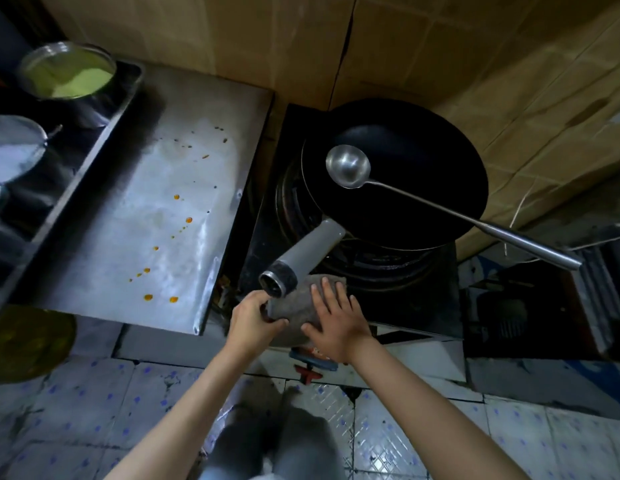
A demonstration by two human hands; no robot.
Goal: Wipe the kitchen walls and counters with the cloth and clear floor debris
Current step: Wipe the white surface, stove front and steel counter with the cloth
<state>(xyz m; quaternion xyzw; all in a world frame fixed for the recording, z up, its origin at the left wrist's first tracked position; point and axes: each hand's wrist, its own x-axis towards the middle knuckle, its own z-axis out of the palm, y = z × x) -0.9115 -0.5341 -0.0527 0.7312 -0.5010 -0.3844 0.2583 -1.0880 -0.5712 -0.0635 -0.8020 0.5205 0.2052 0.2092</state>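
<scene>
The cardboard-lined wall (474, 64) fills the back of your view, and below it the steel tabletop (135, 216) stretches out on your left, speckled with orange drops (148, 297) along its near half. To its right sits the black stove (422, 289) with a dark wok (422, 188) on the burner; a steel ladle (348, 167) lies across the wok, bowl up, its long handle pointing out to your right. The wok's grey handle (301, 258) juts toward you, just above your hands. On the far left a tray (94, 140) carries a pot of yellow-green liquid (67, 72) and a second pot holding something pale. The cloth (294, 303), grey and bunched, rests on the stove's front edge under the wok handle. Your right hand (336, 323) lies flat and spread on it, palm down, pressing rather than gripping. Your left hand (254, 318) is curled closed, pinching the cloth's left edge between fingers and thumb
</scene>
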